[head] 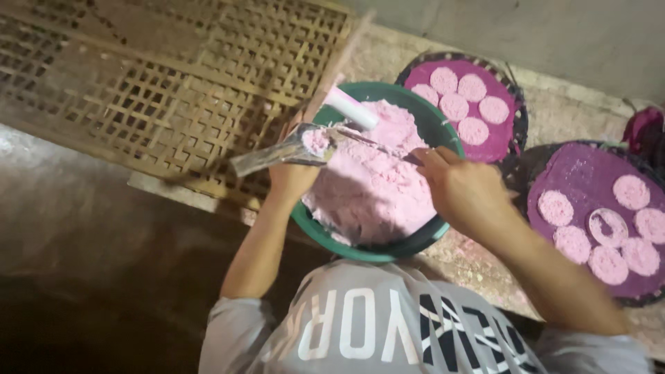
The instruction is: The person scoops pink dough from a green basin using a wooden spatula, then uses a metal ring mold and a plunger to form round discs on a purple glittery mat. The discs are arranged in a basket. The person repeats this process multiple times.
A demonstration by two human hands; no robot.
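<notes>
A green bowl (pixel 435 125) full of pink crumbly dough (pixel 377 190) sits in front of me. My left hand (pixel 291 181) is at the bowl's left rim and holds a metal scoop (pixel 277 154) with some pink dough in it. My right hand (pixel 463 192) is over the bowl's right side and grips a thin flat blade (pixel 377 142) whose tip reaches the scoop. A white and pink stick (pixel 352 108) pokes out of the dough at the far side.
Two round purple-covered trays lie right of the bowl: the far one (pixel 502 149) and the near one (pixel 589 176) each carry several pink discs; a ring mould (pixel 608 227) sits on the near one. A bamboo lattice (pixel 173 76) lies at the upper left.
</notes>
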